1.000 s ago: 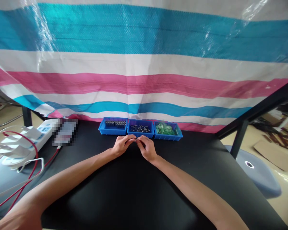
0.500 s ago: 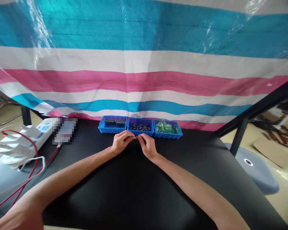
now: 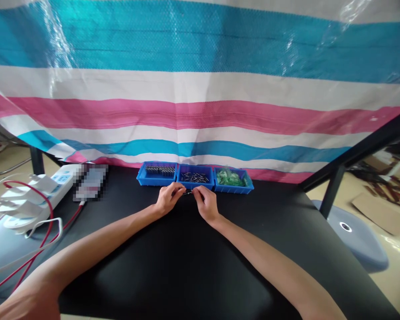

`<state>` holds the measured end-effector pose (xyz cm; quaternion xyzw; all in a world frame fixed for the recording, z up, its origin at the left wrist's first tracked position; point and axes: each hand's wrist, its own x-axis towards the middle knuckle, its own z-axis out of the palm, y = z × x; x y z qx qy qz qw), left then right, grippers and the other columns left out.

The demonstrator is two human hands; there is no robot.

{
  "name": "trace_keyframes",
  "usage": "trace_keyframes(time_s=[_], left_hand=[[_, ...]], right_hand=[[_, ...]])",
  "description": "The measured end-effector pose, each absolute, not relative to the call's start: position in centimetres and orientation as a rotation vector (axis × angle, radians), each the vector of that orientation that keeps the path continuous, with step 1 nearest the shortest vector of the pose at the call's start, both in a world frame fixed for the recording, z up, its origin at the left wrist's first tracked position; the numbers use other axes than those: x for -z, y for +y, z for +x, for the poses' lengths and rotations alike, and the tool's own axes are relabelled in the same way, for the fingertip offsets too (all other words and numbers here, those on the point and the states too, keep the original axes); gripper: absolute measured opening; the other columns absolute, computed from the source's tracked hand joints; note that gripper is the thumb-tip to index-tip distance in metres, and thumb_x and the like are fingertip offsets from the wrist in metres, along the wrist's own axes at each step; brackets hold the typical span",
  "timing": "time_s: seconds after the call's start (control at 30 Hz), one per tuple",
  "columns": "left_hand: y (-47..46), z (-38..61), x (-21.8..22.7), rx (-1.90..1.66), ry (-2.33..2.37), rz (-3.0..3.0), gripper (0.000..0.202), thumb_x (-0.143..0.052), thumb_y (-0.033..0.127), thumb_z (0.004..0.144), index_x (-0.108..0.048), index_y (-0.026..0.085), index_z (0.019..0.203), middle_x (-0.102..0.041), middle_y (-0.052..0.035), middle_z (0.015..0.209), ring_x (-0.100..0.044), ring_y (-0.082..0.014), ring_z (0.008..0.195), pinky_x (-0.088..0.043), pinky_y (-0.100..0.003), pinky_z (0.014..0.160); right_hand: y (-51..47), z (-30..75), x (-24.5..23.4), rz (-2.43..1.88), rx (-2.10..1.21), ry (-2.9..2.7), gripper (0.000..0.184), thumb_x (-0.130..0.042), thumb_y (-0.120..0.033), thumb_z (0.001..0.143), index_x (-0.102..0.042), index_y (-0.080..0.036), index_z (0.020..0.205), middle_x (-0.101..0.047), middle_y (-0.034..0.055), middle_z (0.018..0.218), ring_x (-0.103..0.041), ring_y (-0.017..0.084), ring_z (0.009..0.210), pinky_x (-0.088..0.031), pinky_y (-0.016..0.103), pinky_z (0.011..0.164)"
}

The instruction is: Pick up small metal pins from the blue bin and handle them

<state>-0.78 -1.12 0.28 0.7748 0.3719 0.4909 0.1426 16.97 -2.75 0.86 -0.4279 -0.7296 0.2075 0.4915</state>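
Observation:
My left hand [image 3: 168, 199] and my right hand [image 3: 205, 203] meet fingertip to fingertip over the black table [image 3: 186, 266], just in front of the middle bin. Between the fingertips they pinch a small thin metal part [image 3: 188, 192]; its exact shape is too small to tell. Three blue bins stand in a row behind the hands: the left bin [image 3: 156, 174] holds dark cylindrical parts, the middle bin [image 3: 195, 177] holds loose metal pins, and the right bin [image 3: 233, 180] holds green parts.
A striped plastic sheet [image 3: 200, 89] hangs right behind the bins. At the left lie a white power strip [image 3: 58, 180], red and white cables [image 3: 36, 222] and a blurred object [image 3: 90, 182]. A grey-blue stool [image 3: 356, 240] stands to the right of the table.
Both hands stay together at the same spot in front of the middle bin; the fingers have shifted slightly around the small part. Nothing else has moved.

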Motion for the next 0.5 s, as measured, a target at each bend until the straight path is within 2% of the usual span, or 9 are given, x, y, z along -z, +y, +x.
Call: trace_keyframes(time_s=[0.13,0.27,0.5], left_hand=[[-0.9,-0.7,-0.4,-1.459,1.017,2.369,0.015,-0.052,0.026,0.091,-0.063,0.016,0.094,-0.07,-0.0036,0.081,-0.066,-0.0117,0.07,-0.051,-0.02,0.066],[-0.9,-0.7,-0.5,-1.461,1.0,2.395,0.018,-0.051,0.027,0.091,-0.066,0.016,0.096,-0.07,-0.0039,0.08,-0.065,-0.0116,0.068,-0.051,-0.02,0.065],[-0.6,-1.0,0.6,-1.502,1.105,2.295,0.018,-0.058,0.032,0.088,-0.063,0.017,0.097,-0.07,-0.0007,0.074,-0.065,-0.0098,0.06,-0.05,-0.017,0.061]], right_hand=[[-3.0,17.0,-1.1,-1.029,-0.496,-1.747,0.023,-0.042,-0.029,0.094,-0.061,-0.019,0.088,-0.064,0.0051,0.081,-0.06,0.017,0.072,-0.047,0.028,0.068],[-3.1,17.0,-1.1,-1.009,-0.51,-1.732,0.019,-0.043,-0.027,0.094,-0.06,-0.02,0.098,-0.065,0.006,0.09,-0.061,0.017,0.076,-0.048,0.028,0.07],[-3.0,17.0,-0.7,-0.974,-0.513,-1.781,0.018,-0.046,-0.026,0.092,-0.062,-0.02,0.097,-0.063,0.0048,0.083,-0.059,0.015,0.068,-0.048,0.027,0.065]])
